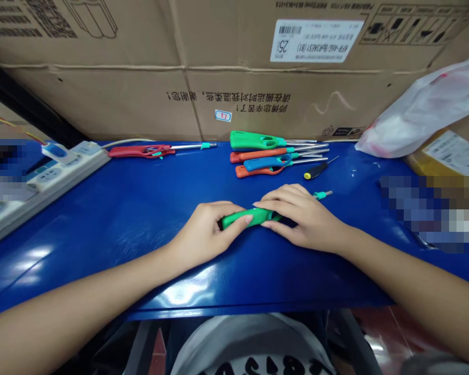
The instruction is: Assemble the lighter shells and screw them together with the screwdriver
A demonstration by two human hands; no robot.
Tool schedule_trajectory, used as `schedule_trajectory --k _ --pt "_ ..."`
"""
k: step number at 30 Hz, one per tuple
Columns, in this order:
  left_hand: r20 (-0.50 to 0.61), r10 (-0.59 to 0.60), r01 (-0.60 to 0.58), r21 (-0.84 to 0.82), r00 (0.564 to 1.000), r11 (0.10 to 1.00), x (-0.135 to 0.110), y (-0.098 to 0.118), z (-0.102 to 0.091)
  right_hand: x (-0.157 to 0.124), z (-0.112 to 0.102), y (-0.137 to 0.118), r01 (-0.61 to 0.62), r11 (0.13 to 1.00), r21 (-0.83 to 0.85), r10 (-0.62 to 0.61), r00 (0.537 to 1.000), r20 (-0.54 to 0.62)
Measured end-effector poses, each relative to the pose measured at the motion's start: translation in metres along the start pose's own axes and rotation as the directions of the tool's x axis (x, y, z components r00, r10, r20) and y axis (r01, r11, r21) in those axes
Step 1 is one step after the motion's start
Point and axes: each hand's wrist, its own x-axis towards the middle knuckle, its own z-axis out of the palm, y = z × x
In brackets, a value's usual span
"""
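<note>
A green long-nosed lighter (240, 216) is held just above the blue table (148, 192), between both hands. My left hand (207, 229) is closed round the handle's left end, with the thumb laid along it. My right hand (303, 216) grips the front part with thumb and fingers, hiding most of the metal tube. Past the right fingers, the tube's tip with a teal piece (322, 195) sticks out. Beyond the hands lie several similar lighters: a green one (254, 140), a blue one (263, 163) and orange ones, with a red lighter (140, 151) to their left.
A small screwdriver (316, 171) with a black and yellow handle lies right of the lighters. White power strips (42, 182) run along the left edge. A large cardboard box (133, 99) walls off the back. At right are a plastic bag (418, 114) and another box (457, 140).
</note>
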Motion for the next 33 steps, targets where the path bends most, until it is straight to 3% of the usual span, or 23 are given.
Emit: schedule_trajectory --k 3,5,7,11,16,21,28,33 --pt "0.079 -0.232 0.245 -0.303 0.97 0.921 0.005 -0.002 0.0 -0.001 0.001 0.001 0.029 0.999 -0.038 -0.029 0.999 0.023" --pt "0.106 -0.26 0.28 -0.407 0.96 0.869 0.007 -0.003 0.0 -0.001 0.002 0.002 0.033 0.999 -0.043 -0.033 0.999 0.0" --pt "0.041 -0.21 0.207 -0.425 0.977 0.881 0.007 -0.003 0.0 -0.001 0.001 0.003 0.02 0.999 -0.033 -0.022 0.998 -0.051" --pt "-0.104 0.021 -0.054 -0.325 0.994 0.944 0.005 -0.007 0.0 -0.002 -0.001 0.004 0.002 1.0 -0.017 -0.005 0.988 -0.155" --pt "-0.103 0.189 -0.203 -0.154 0.977 0.967 0.0 -0.008 0.0 -0.006 -0.001 0.001 0.04 0.999 -0.035 -0.046 0.983 -0.176" --pt "-0.163 0.311 -0.312 0.02 0.936 0.95 0.0 -0.006 -0.007 -0.005 -0.004 0.001 -0.006 1.0 -0.018 0.003 0.989 -0.145" --pt "-0.175 0.224 -0.236 -0.054 0.959 0.97 0.002 -0.003 -0.017 -0.006 -0.01 0.018 -0.036 0.988 -0.148 0.02 0.994 -0.109" --pt "-0.134 0.09 -0.115 -0.198 0.987 0.973 0.003 -0.003 -0.018 -0.009 -0.012 0.02 0.038 0.985 -0.17 -0.06 0.99 -0.128"
